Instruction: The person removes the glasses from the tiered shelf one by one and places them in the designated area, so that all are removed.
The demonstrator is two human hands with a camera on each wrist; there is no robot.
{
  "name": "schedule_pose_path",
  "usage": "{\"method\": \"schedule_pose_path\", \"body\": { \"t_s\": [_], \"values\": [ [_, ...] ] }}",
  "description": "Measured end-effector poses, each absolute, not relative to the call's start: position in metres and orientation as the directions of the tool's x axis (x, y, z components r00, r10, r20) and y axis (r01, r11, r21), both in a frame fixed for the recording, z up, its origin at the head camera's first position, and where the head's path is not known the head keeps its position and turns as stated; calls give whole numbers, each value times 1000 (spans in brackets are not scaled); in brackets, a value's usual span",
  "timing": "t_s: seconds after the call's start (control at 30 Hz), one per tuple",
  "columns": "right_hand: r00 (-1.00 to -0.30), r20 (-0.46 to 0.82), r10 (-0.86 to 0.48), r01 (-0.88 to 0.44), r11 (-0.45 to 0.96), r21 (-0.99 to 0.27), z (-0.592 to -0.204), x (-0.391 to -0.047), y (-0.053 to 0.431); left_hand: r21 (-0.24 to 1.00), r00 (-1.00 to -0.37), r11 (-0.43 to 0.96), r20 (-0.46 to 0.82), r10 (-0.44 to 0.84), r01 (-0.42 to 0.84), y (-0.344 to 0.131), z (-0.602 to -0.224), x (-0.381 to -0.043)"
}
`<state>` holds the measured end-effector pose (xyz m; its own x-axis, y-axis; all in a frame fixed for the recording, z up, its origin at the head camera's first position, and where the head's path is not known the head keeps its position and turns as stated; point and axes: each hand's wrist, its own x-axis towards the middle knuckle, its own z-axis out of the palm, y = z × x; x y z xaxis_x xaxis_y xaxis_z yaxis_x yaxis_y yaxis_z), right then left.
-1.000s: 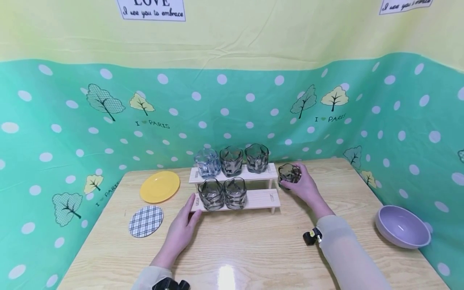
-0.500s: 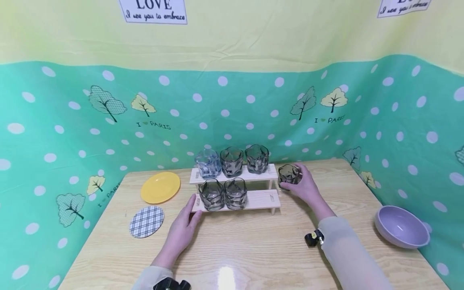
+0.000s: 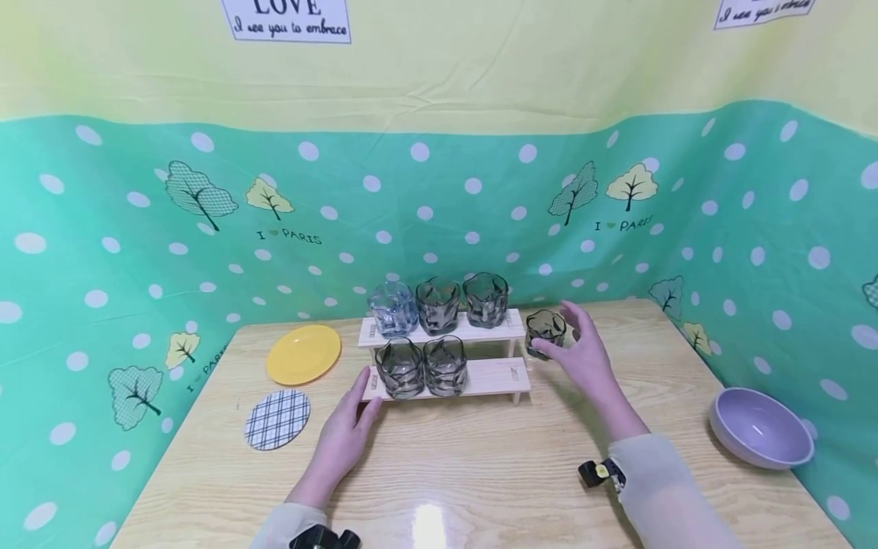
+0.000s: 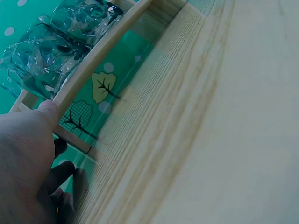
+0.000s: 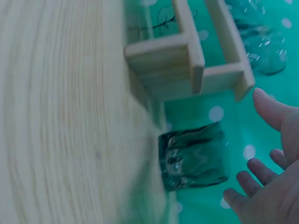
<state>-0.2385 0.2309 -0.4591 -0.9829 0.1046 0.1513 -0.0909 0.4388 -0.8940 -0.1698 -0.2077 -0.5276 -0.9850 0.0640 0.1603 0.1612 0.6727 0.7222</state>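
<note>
My right hand (image 3: 583,354) is spread beside a brown-tinted glass (image 3: 546,332) standing upright on the table, right of a two-tier wooden rack (image 3: 490,375). In the right wrist view, a gap shows between the fingers (image 5: 261,172) and that glass (image 5: 196,157). At the rack's lower left end, my left hand (image 3: 343,435) holds the shelf between thumb and index finger; some fingertips are hidden. Two grey glasses (image 3: 445,366) stand on the lower shelf. On the upper shelf are a bluish glass (image 3: 393,309) and two grey glasses (image 3: 486,300).
A yellow plate (image 3: 303,355) and a checked round coaster (image 3: 277,420) lie at the table's left. A purple bowl (image 3: 761,428) stands near the right edge. A green dotted cloth (image 3: 425,229) hangs behind and around the table.
My right hand has let go of the brown-tinted glass, its fingers spreading and drawing slightly away to the right. The left hand stays at the rack.
</note>
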Motion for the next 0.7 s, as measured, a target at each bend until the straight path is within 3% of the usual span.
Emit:
{"method": "schedule_pose_path", "body": {
  "t_s": [0.7],
  "values": [
    [-973, 226, -45, -227, 355, -907, -431, -201, 167, 724, -986, 672, 155, 62, 156, -207, -528, -171]
  ]
}}
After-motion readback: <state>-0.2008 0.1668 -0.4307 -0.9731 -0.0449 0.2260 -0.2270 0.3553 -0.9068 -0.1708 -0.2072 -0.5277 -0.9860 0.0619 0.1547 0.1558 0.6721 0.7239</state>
